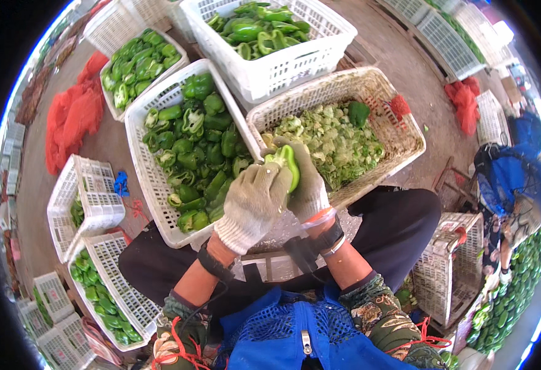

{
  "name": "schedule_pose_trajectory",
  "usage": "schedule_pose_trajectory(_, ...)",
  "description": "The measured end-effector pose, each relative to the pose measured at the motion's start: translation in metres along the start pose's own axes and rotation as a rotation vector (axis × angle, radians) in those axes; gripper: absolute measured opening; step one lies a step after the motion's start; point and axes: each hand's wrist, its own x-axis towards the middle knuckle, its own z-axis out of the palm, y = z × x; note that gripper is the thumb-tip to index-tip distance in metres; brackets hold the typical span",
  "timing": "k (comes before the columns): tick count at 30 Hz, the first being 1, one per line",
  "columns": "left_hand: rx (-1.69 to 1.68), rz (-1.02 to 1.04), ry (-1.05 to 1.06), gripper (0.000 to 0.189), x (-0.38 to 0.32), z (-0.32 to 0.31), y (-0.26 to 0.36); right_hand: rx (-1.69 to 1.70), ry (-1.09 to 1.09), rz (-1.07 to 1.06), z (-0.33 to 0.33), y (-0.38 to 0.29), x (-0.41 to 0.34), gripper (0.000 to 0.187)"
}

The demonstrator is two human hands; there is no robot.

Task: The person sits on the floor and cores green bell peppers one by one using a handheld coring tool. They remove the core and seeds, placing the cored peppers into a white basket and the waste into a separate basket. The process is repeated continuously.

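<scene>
A cut green bell pepper piece (291, 167), its pale inside showing, is held between my two hands. My left hand (257, 196), in a dirty knitted glove, grips it from the left. Gloved likewise, my right hand (308, 185) closes around its right side. Whether a tool is hidden among the fingers I cannot tell. Left of the hands stands a white plastic crate (136, 152) of halved and cut green peppers (201, 143). Just beyond my right hand, a stained crate (404, 138) contains pale pepper cores and scraps (340, 143), with one dark green pepper piece (358, 114) on top.
Ahead stands a taller white crate (293, 69) of cut peppers. Red mesh netting (74, 115) lies on the floor at left. More pepper crates (113, 263) are at lower left. At right, a person in blue (513, 180) is beside a large pepper pile (515, 286).
</scene>
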Motion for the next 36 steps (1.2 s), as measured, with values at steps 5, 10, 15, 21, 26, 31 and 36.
schedule_pose_trajectory(5,-0.255,-0.195,0.115,0.036,0.026,-0.013,0.015,0.393,-0.205,0.053,-0.008,-0.025,-0.01,0.064)
schedule_pose_trajectory(10,-0.038,0.013,-0.126,0.049,0.039,0.006,0.021,0.461,-0.218,0.049,-0.024,-0.027,-0.009,0.06)
schedule_pose_trajectory(15,-0.034,0.076,-0.275,0.052,0.044,0.021,0.022,0.571,-0.145,0.127,-0.045,-0.023,-0.011,0.056)
schedule_pose_trajectory(21,0.024,0.199,-0.582,0.043,0.064,0.009,-0.002,0.468,-0.107,0.21,-0.05,-0.023,-0.018,0.052)
schedule_pose_trajectory(26,-0.2,-0.048,-0.548,0.043,0.07,0.021,-0.006,0.32,-0.02,0.135,-0.047,-0.031,-0.021,0.055)
schedule_pose_trajectory(31,-0.237,-0.253,-0.295,0.034,0.064,0.044,0.012,0.334,-0.084,0.043,-0.054,-0.031,-0.019,0.051)
schedule_pose_trajectory(36,-0.163,-0.194,-0.322,0.034,0.064,0.043,0.023,0.488,-0.02,0.12,-0.064,-0.026,-0.014,0.048)
